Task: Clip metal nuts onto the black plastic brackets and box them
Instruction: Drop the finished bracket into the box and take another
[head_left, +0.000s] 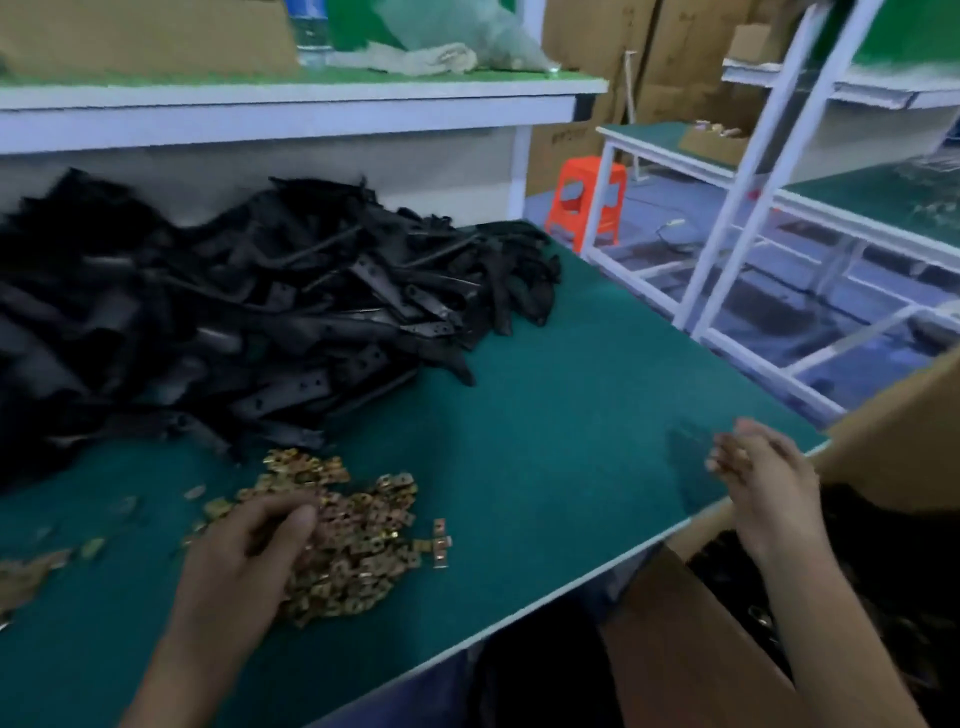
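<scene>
A big heap of black plastic brackets (218, 322) covers the far left of the green table (561, 415). In front of it lies a pile of gold-coloured metal nuts (358, 540). My left hand (249, 551) rests on the left side of that pile, its fingers curled down into the nuts. My right hand (763, 478) hovers over the table's right edge, fingers loosely bent with nothing visible in it; it is blurred. Below it stands an open cardboard box (691, 654) with dark brackets inside.
A few loose nuts (31, 571) lie scattered at the table's left. A white shelf (291, 104) with a bottle and gloves runs above the bracket heap. An orange stool (587, 200) and white workbench frames (737, 218) stand to the right.
</scene>
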